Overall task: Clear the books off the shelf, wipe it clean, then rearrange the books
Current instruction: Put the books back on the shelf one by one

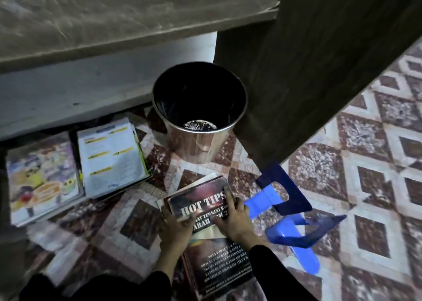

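The person is crouched over the patterned floor (365,154), both dark sleeves reaching forward. The left hand (175,221) grips the left edge of a dark book (198,200) with "HOT TIPS" on its cover, fingers curled round the edge and thumb on top. The right hand (233,218) lies on the same cover, its fingers spread and fairly straight, reaching toward the right edge. That book sits on a few others on the floor, partly overlapping a second dark book (219,268) with white lettering that lies nearer the person.

Off to the left, partly under the bench (91,27), two more piles rest on the floor side by side: one topped by an open book (112,154) with yellow-marked pages, the other by a colourful book (41,177).

A shiny metal bin (198,109) stands beyond the hands, just beside a dark wooden panel (319,61). Two blue bookends (283,195) lie on the tiles just right of the right hand; the nearer one is tipped on its side.
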### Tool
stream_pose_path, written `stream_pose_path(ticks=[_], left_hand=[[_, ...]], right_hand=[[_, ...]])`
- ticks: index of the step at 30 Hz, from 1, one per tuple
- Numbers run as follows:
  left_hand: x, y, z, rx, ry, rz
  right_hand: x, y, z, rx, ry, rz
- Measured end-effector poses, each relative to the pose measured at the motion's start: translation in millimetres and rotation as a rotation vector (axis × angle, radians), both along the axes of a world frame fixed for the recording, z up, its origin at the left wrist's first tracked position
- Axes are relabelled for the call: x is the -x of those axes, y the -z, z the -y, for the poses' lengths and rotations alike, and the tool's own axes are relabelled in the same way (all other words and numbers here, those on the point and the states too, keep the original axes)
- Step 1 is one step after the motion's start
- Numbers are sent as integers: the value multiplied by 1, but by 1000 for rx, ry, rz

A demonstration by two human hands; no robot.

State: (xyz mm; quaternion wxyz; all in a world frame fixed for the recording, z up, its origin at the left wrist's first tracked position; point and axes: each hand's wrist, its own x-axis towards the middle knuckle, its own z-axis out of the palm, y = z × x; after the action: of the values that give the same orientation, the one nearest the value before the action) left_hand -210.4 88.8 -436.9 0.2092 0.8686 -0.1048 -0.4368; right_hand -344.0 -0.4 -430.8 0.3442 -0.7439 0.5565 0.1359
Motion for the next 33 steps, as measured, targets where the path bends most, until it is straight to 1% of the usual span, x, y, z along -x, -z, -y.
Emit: stream_pose_path(ticks=[3, 6, 9, 13, 18, 22, 24, 28, 31, 33], left_hand=[[12, 5, -1, -61, 88, 126], [19, 5, 2, -83, 81, 195], [15, 12, 0, -10, 18, 179], [4, 18, -6, 120, 2, 140], [2, 15, -11, 303, 29, 116], [4, 10, -10, 414, -15, 114], [4, 7, -8, 452, -23, 126], [2, 3, -6, 508, 25, 143], [0, 1, -9, 540, 21, 140], [-1, 2, -10, 545, 17, 128]], right_hand=[[-4, 5, 3, 73, -32, -47], [-6, 8, 3, 70, -45, -42], [-7, 8, 13, 26, -9, 0], [-7, 7, 22, -64, 72, 82], [-10, 5, 24, -39, 29, 68], [-7, 5, 28, -57, 44, 83], [-6, 6, 28, -70, 69, 106], [-5, 8, 30, -112, 124, 167], [-4, 5, 31, -120, 147, 249], [-1, 4, 30, -159, 193, 336]])
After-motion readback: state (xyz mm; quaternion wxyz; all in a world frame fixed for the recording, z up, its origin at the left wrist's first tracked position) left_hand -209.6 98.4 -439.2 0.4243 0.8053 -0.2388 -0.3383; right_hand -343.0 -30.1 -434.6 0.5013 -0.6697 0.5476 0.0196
